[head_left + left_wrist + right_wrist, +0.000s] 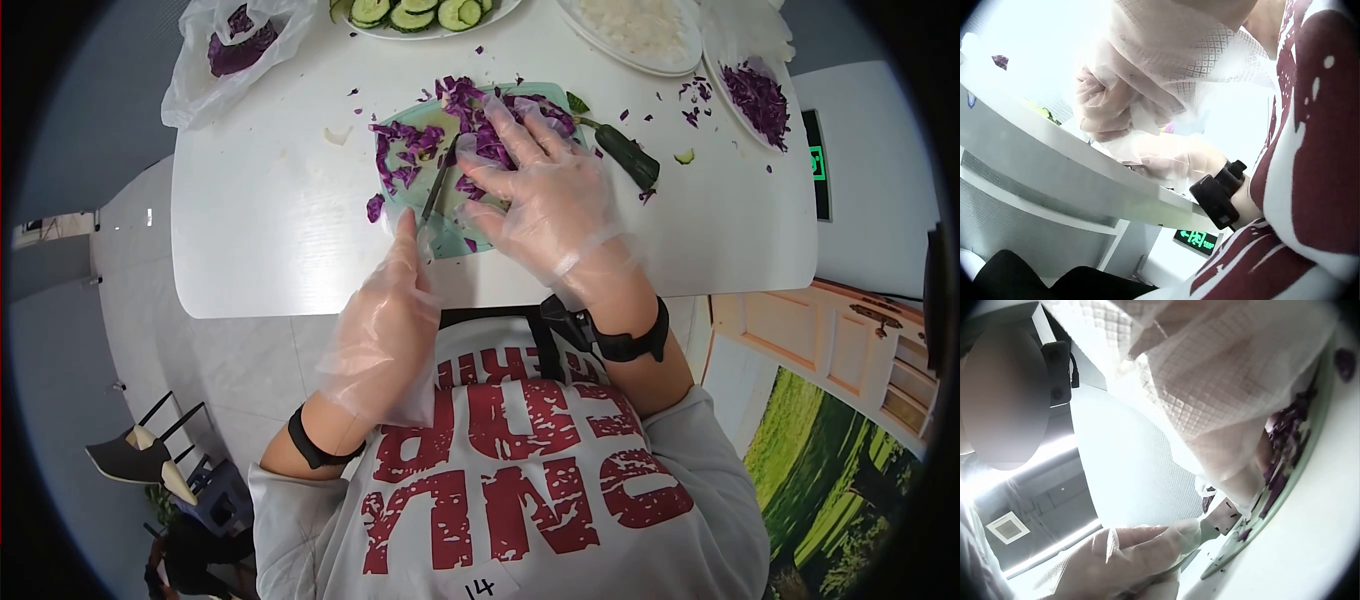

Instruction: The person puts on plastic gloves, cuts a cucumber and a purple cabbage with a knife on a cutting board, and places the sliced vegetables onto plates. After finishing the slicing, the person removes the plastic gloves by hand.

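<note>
On a pale green cutting board point(452, 240) lies chopped purple cabbage point(408, 148). The gloved left hand point(385, 325) grips a knife point(438, 188) at the near edge of the board, its blade pointing away over the board. Spread fingers of the gloved right hand point(560, 205) rest on the cabbage to the right of the blade. In the left wrist view the left hand point(1110, 103) has its fingers curled, the handle mostly hidden. The right wrist view shows the blade point(1224, 517) close to the fingertips of the right hand point(1222, 419), over cabbage point(1282, 462).
A dark green cucumber end piece point(627, 155) lies right of the board. Beyond are a plate of cucumber slices point(410, 18), a plate of pale shreds point(635, 30) and a plate of shredded cabbage point(757, 102). A plastic bag with cabbage point(240, 50) sits at the back left. Scraps dot the table.
</note>
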Demonstrator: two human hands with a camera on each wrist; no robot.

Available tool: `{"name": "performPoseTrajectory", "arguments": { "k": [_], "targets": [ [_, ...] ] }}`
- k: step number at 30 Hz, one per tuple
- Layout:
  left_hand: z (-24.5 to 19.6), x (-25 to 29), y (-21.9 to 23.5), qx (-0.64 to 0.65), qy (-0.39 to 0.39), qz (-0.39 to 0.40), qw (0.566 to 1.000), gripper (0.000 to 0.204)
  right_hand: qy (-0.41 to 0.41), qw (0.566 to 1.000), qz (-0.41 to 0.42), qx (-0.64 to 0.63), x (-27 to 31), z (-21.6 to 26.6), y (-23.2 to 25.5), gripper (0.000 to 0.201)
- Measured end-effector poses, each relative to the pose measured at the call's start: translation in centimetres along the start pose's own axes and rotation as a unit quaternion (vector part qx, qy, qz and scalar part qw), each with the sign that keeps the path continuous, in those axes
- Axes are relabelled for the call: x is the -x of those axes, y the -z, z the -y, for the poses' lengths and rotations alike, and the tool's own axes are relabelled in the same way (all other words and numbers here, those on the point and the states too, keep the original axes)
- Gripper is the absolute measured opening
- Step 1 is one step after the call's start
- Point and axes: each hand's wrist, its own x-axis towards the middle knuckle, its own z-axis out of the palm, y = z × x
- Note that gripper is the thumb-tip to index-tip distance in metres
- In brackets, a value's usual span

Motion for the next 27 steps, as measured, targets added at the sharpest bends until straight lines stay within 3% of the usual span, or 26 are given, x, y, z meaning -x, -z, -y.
{"name": "performPoseTrajectory", "arguments": {
  "k": [5, 7, 14, 16, 19, 27],
  "targets": [
    [0.1, 1.4, 0.4, -0.020, 0.035, 0.008, 0.999, 0.047, -0.005, 1.000, 0.003, -0.012, 0.0, 0.2, 0.2, 0.039],
    [-0.2, 1.5, 1.1, -0.027, 0.081, 0.067, 0.994, 0.049, -0.005, 1.000, 0.004, -0.010, 0.0, 0.2, 0.2, 0.039],
    [-0.7, -0.2, 0.5, -0.029, 0.036, 0.053, 0.998, 0.048, 0.002, 1.000, -0.002, -0.005, 0.0, 0.0, 0.0, 0.038],
    [-0.2, 0.2, -0.1, -0.023, 0.018, -0.001, 1.000, 0.045, -0.002, 1.000, -0.002, -0.005, 0.0, 0.0, 0.1, 0.038],
    [-0.2, 0.8, 0.5, -0.017, 0.060, 0.022, 0.998, 0.044, 0.001, 1.000, -0.001, -0.016, 0.0, 0.0, 0.1, 0.038],
    [-0.3, -0.3, 0.7, -0.023, 0.034, 0.037, 0.998, 0.045, -0.003, 1.000, 0.005, -0.007, 0.0, 0.3, 0.4, 0.038]
  ]
}}
